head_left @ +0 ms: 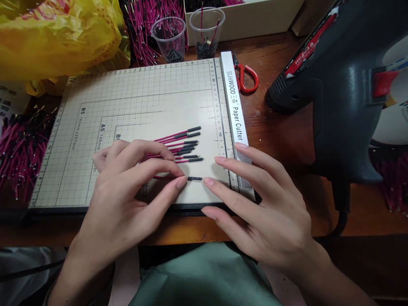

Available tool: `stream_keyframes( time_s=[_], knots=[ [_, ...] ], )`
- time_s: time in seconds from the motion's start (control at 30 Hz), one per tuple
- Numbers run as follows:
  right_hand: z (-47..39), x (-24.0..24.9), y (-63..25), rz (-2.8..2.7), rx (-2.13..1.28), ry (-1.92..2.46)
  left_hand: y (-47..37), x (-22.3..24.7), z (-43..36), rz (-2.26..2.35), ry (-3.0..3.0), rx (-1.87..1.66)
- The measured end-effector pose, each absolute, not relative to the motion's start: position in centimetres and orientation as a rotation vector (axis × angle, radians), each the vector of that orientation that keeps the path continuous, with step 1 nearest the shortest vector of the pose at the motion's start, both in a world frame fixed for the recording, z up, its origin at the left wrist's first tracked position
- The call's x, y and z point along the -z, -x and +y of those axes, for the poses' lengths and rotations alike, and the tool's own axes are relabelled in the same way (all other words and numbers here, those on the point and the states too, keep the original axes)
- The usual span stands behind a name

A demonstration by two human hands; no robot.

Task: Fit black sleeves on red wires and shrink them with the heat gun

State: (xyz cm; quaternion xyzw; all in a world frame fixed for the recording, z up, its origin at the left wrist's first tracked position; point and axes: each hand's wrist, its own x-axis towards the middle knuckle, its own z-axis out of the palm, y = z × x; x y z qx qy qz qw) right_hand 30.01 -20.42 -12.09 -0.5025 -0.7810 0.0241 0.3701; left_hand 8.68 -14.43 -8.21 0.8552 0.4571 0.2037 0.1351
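Between the thumb and index finger of my left hand (127, 191) is a thin wire, and its black sleeve (194, 178) sticks out to the right, low over the cutter board. My right hand (264, 204) has its fingers spread, the index fingertip at the sleeve's right end; whether it touches is hard to tell. Just above lies a row of magenta wires (174, 137) with black sleeved ends pointing right, partly hidden by my left hand. All rest on the paper cutter board (178, 93), marked with a printed grid.
Two plastic cups (168, 40) of small black pieces stand behind the board. Red-handled scissors (247, 80) lie by its right edge. A black heat gun (331, 97) stands at right. Magenta wire bundles (22, 157) and a yellow bag (63, 38) sit at left.
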Motion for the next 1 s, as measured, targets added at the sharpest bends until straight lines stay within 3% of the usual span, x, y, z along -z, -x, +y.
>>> stream_keyframes(
  time_s=[1.0],
  knots=[
    [-20.32,11.66,-30.32,-2.048,-0.044,1.305,-8.78,7.90,-14.22,1.346,-2.469,-0.565]
  ],
)
